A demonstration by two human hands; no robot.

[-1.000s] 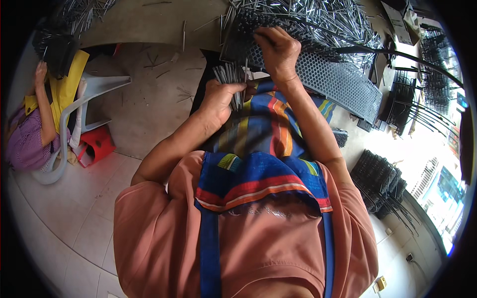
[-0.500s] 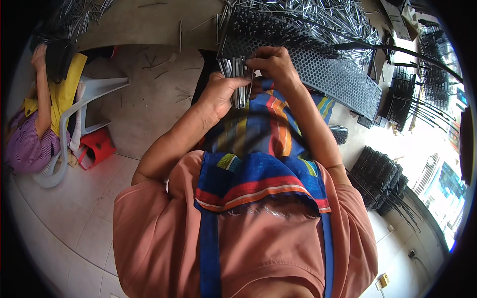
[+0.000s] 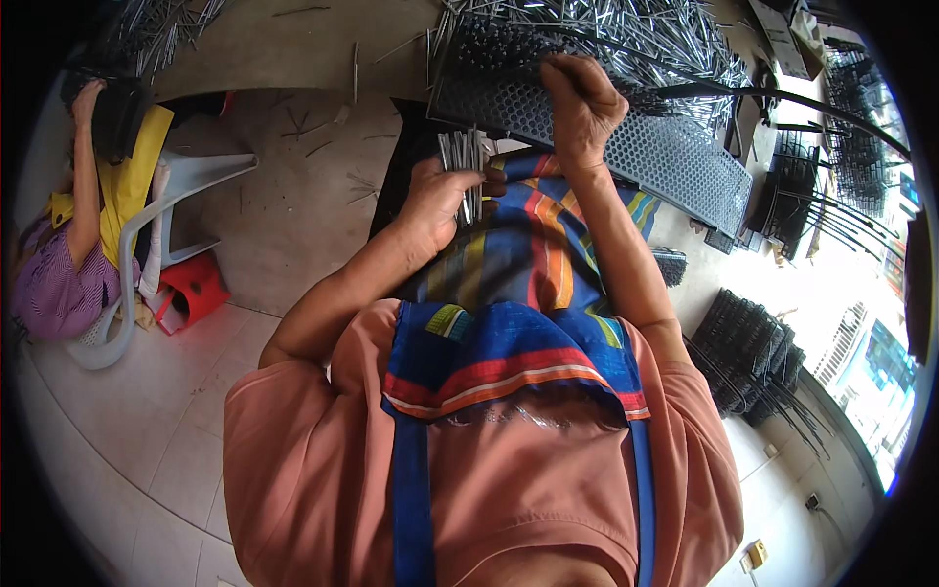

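My left hand [image 3: 445, 199] is closed around a bundle of thin metal rods [image 3: 466, 164], held upright above my lap. My right hand [image 3: 584, 105] rests, fingers curled, on a dark perforated metal panel [image 3: 665, 161] that lies across my knees; it seems to pinch a rod at the panel's holes, though what is in it is hidden. Behind the panel lies a heap of loose shiny metal rods [image 3: 626, 34]. A striped, colourful apron [image 3: 518, 284] covers my lap and chest.
At the left another person [image 3: 68, 264] in purple sits on a white plastic chair [image 3: 186, 196], beside a red container [image 3: 191, 289]. Stacks of dark wire panels [image 3: 753, 352] lie on the floor at the right. More stacks [image 3: 851, 127] stand at the far right.
My right hand has moved up and right onto the perforated panel. My left hand with the rod bundle has dropped slightly toward my lap.
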